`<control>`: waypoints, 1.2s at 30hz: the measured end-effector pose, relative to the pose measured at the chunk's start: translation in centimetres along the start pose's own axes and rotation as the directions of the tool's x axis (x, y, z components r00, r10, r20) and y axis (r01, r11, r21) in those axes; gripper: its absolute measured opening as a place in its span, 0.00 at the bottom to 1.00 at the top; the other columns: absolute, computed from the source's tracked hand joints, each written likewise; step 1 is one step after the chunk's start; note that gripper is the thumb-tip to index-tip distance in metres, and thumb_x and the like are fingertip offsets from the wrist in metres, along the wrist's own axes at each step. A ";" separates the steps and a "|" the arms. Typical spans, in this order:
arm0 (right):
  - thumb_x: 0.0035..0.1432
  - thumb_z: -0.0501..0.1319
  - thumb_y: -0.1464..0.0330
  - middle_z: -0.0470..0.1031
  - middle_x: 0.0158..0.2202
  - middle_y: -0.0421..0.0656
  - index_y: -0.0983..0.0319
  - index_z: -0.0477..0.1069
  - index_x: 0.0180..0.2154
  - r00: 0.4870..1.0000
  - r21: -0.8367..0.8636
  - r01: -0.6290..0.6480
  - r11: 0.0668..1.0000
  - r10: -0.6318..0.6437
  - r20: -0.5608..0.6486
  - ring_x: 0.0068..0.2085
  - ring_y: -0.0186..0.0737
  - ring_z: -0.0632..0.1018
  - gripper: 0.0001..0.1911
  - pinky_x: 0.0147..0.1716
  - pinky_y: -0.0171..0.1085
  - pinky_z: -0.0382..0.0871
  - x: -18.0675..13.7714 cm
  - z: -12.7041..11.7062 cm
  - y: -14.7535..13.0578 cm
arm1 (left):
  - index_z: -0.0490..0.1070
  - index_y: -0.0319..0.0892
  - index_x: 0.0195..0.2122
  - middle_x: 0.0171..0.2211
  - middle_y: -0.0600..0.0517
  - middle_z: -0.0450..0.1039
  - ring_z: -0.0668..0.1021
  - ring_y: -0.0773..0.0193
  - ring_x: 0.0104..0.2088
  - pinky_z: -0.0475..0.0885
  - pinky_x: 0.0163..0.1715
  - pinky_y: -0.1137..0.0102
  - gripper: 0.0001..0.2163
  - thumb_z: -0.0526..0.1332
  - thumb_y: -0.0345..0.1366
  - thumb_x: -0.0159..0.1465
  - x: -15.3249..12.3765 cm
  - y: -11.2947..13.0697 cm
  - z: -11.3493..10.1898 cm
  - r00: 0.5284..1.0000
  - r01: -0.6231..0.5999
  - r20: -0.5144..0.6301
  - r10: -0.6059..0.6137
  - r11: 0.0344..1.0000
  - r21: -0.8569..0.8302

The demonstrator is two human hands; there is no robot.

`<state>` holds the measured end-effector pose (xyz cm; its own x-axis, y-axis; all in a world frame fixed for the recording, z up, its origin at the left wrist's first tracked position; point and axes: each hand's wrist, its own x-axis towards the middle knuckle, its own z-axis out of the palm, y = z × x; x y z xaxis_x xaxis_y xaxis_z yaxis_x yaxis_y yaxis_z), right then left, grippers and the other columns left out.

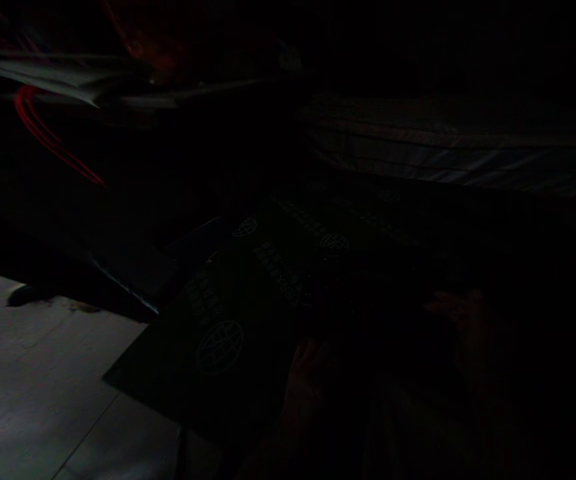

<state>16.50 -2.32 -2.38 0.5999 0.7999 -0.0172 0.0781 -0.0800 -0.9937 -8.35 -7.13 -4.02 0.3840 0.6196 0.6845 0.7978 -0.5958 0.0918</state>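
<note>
The picture is very dark. My left hand (311,367) lies at the edge of a nearly black thing (368,300), its fingers stretched out over it. To the right, my right hand (463,317) points its fingers leftward at that dark thing; they look apart. What the black thing is, I cannot make out. Beneath it spreads a dark green board (263,300) printed with pale globe emblems and lines of lettering. No held object shows in either hand.
Pale floor tiles (58,387) lie at lower left, with a dark object (25,295) on them. Upper left, papers or flat packets (63,80) stack beside a red cord loop (53,137). Striped, shiny sheeting (443,157) runs behind the board.
</note>
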 end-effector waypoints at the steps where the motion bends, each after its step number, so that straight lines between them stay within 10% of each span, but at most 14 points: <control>1: 0.53 0.49 0.42 0.78 0.26 0.48 0.63 0.74 0.26 1.000 0.004 -0.006 1.000 0.006 0.006 0.31 0.48 0.78 0.33 0.37 0.48 0.67 0.0 0.0 0.1 | 0.73 0.41 0.37 0.33 0.51 0.77 0.73 0.64 0.34 0.68 0.33 0.68 0.16 0.44 0.33 0.69 0.0 0.0 0.1 1.000 0.002 0.017 -0.002 1.000 0.004; 36: 0.51 0.51 0.40 0.78 0.27 0.49 0.64 0.74 0.24 0.999 0.036 -0.030 0.999 0.031 -0.036 0.34 0.48 0.79 0.33 0.42 0.47 0.67 0.1 0.1 -0.3 | 0.74 0.43 0.32 0.30 0.51 0.76 0.74 0.63 0.31 0.67 0.31 0.67 0.21 0.41 0.35 0.70 0.4 -0.3 0.2 0.997 -0.017 -0.074 0.021 0.998 0.054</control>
<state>16.48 -2.17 -2.11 0.6303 0.7751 -0.0442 0.0315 -0.0824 -0.9961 -8.30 -6.62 -3.97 0.3646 0.5675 0.7382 0.8152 -0.5777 0.0414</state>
